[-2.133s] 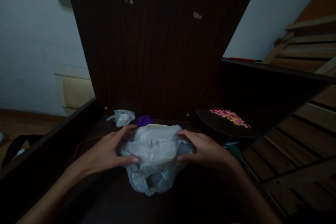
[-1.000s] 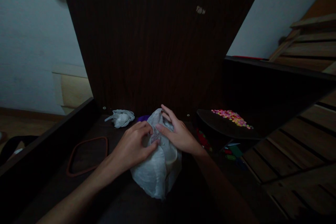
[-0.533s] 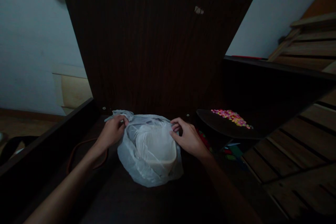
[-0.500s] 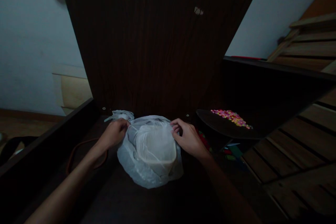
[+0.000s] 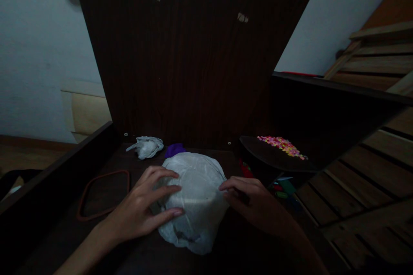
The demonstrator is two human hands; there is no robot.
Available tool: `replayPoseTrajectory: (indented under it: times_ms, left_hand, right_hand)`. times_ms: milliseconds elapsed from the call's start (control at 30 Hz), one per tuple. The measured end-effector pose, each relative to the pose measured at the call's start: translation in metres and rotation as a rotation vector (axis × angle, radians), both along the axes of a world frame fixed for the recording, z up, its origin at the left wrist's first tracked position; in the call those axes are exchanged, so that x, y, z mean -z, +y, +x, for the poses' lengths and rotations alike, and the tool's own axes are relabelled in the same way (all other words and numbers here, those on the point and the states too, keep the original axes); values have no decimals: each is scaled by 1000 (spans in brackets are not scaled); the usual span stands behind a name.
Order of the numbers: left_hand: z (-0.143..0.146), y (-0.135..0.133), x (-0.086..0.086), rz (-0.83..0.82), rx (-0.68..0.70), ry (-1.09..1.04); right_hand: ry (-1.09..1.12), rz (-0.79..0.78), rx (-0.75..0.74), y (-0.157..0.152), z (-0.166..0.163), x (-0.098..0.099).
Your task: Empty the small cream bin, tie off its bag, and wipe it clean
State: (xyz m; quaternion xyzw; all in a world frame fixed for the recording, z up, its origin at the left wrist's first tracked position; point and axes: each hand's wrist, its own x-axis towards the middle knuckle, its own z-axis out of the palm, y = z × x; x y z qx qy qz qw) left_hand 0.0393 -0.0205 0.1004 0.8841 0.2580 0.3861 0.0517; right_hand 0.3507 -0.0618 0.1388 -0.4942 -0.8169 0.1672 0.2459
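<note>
A white plastic bag (image 5: 193, 197) wrapped over a pale round container rests on the dark wooden surface (image 5: 135, 258) in front of me. My left hand (image 5: 145, 208) lies against the bag's left side, fingers curved round it and holding it. My right hand (image 5: 254, 202) grips the bag's right side with its fingers curled. The container inside is fully covered by the plastic.
A small crumpled white bag (image 5: 146, 147) and a purple thing (image 5: 174, 149) lie behind. A brown loop (image 5: 103, 193) lies at left. A dark tray with colourful beads (image 5: 282, 144) and small coloured pieces (image 5: 280, 187) sit at right. An upright dark panel (image 5: 193, 51) stands behind; wooden slats (image 5: 371, 167) lie at right.
The bag's mouth, held open by both hands half a second ago, is now closed over the container. Both hands have come down to the bag's sides, nearer to me.
</note>
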Motion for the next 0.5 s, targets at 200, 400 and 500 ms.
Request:
replayPoseTrajectory:
  times_ms: [200, 400, 500]
  left_hand:
    - [-5, -15, 45, 225, 19, -112]
    - [5, -26, 63, 254, -17, -100]
    - [7, -27, 67, 200, -26, -4]
  right_hand:
    - [-85, -139, -78, -6, 0, 24]
    - [-97, -168, -70, 5, -6, 53]
    - [-67, -137, -108, 12, 0, 53]
